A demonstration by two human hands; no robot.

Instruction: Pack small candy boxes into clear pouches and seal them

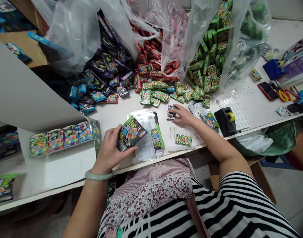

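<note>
My left hand grips a dark green printed packet by its left side, thumb along the lower edge. Under and beside that packet lie clear plastic sleeves and a similar green card. My right hand has its fingers closed on a small purple box resting on the table. Just below it, a small green box lies on a white label sheet. Another sleeved green packet sits partly behind my right wrist.
Heaps of purple boxes, red boxes and green boxes spill from plastic bags at the back. A black tape dispenser stands at right, near a phone. On the left, a display box holds several small boxes.
</note>
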